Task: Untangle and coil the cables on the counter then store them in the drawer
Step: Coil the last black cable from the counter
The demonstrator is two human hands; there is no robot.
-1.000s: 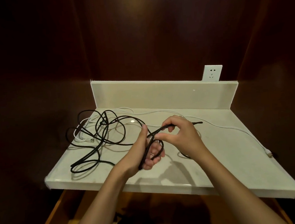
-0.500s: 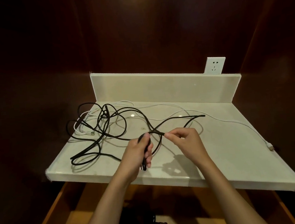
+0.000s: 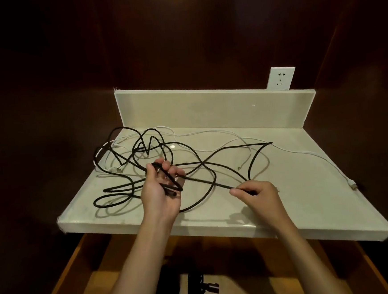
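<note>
Head view looks down on a pale counter (image 3: 285, 197) with a raised back panel, set against dark wood walls; a white wall socket (image 3: 280, 79) shows above the panel at the right rear. Below the counter's front edge an open wooden drawer (image 3: 66, 279) shows, with a dark stand-like object (image 3: 196, 290) low in the middle of the frame, too dim to identify.

On the counter a black cable (image 3: 165, 149) sprawls in loose, overlapping loops across the left and centre, one bend reaching out to a point at the right; a white cable (image 3: 305, 153) runs tangled with it at the left rear, then trails alone across the back and off toward the right edge, where its plug lies near the counter's side.

Left hand (image 3: 163, 191), palm up over the front left of the counter, has a small loop of the black cable wound around its curled fingers, thumb closing on it; right hand (image 3: 258, 195) pinches the same black cable between thumb and forefinger, the other fingers curled; a taut straight stretch of cable runs between the two hands, which are held well apart above the counter surface.
</note>
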